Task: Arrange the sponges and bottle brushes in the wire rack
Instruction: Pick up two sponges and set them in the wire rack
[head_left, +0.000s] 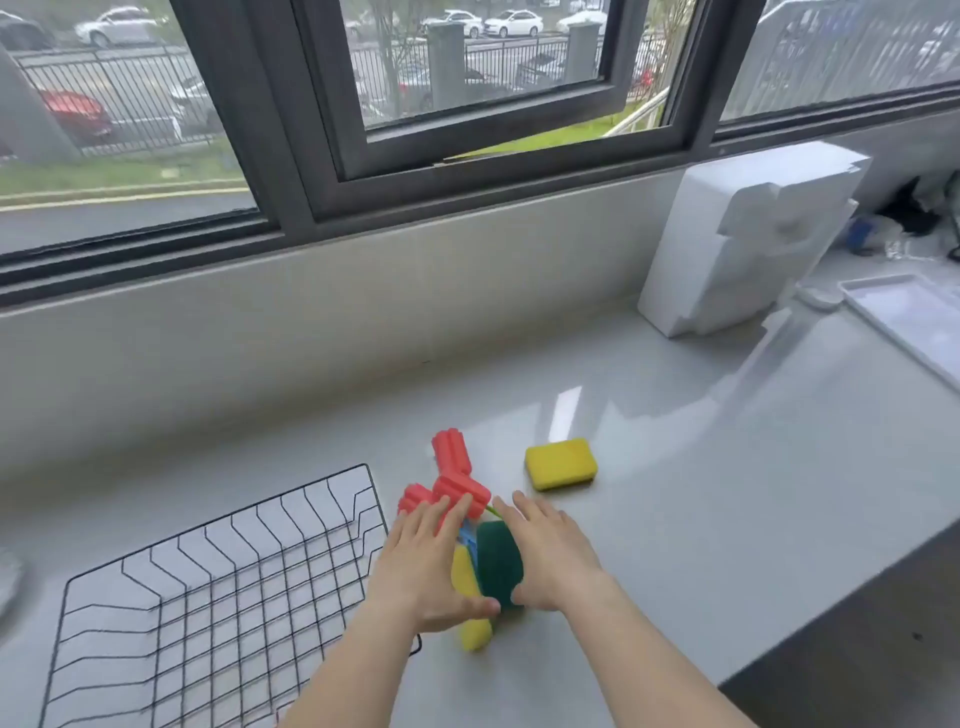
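Note:
A bundle of bottle brushes with red foam heads (457, 480) and yellow-and-green sponges (496, 564) is pressed between my two palms on the grey counter. My left hand (423, 566) lies flat against the bundle's left side, fingers straight, over a yellow sponge (470, 631). My right hand (550, 553) presses the green scouring face from the right. Blue brush handles show between the hands. One more yellow sponge (561, 464) lies alone on the counter, just beyond my right fingertips. The black wire rack (218, 587) stands with nothing in it to the left of the bundle.
A white foam packing block (743, 239) leans against the wall at the back right. A white tray (904, 317) lies at the right edge. The counter's front edge runs diagonally at the lower right. Windows sit above the back ledge.

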